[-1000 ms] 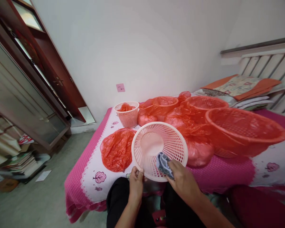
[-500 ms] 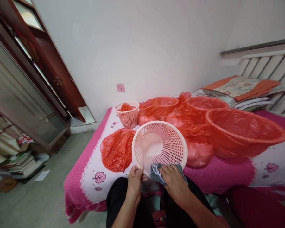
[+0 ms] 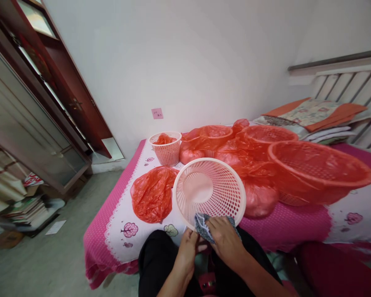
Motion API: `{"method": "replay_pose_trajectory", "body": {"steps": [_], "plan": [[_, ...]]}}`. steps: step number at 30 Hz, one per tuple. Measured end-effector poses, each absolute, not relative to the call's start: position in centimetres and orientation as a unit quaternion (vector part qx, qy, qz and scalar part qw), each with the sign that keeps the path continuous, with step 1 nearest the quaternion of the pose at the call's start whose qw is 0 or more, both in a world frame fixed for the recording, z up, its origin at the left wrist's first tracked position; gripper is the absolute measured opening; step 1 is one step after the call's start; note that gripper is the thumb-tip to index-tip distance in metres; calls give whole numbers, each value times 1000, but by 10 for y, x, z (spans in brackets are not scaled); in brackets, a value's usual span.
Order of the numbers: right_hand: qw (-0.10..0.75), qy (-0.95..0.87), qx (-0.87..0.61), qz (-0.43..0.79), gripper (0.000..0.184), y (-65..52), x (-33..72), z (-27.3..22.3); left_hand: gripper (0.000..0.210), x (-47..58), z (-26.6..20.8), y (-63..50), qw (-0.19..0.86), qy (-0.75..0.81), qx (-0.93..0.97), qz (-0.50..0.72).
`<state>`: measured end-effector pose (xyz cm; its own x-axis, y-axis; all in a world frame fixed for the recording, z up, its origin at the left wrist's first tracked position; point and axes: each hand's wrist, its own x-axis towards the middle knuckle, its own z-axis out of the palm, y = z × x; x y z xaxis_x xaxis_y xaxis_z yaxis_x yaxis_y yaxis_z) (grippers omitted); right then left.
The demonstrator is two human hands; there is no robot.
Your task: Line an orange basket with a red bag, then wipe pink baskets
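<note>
Bed (image 3: 297,231): covered by a pink dotted sheet with a white panel printed with small trees; it carries all the baskets and bags.
Big orange baskets (image 3: 318,171): several bag-lined ones crowd the bed's right and far side, well beyond the hands.
Orange bag (image 3: 153,194): lies flat on the sheet, just left of the held basket.
Pink basket (image 3: 210,192): round, latticed, tipped on edge with its open mouth towards the camera, held over the bed's near edge above the person's lap.
Small pink basket (image 3: 166,149): stands upright near the far left corner of the bed, orange plastic inside.
Right hand (image 3: 224,239): grip closed on a cloth, pressing it against the pink basket's lower rim.
Left hand (image 3: 190,249): fingers curled at the lower rim beside the cloth; grip looks closed on the rim, though partly hidden.
Cloth (image 3: 202,225): grey-blue, bunched, touching the rim between both hands.
</note>
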<state>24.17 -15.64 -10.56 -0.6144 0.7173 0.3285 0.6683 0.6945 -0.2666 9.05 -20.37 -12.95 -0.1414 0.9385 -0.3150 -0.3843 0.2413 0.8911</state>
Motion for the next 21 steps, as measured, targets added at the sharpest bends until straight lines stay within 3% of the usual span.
{"method": "replay_pose_trajectory", "body": {"steps": [10,15,21], "plan": [[282,-867,-388,134,27,-155,237,-110,50,88,-127,-204,592,454,263,612],[367,-790,-366,328,19,-152,241,-101,51,80,-123,-203,544,499,272,618],[480,-525,-421,563,39,-147,267,-84,51,79,-116,-204,509,527,269,625]]}}
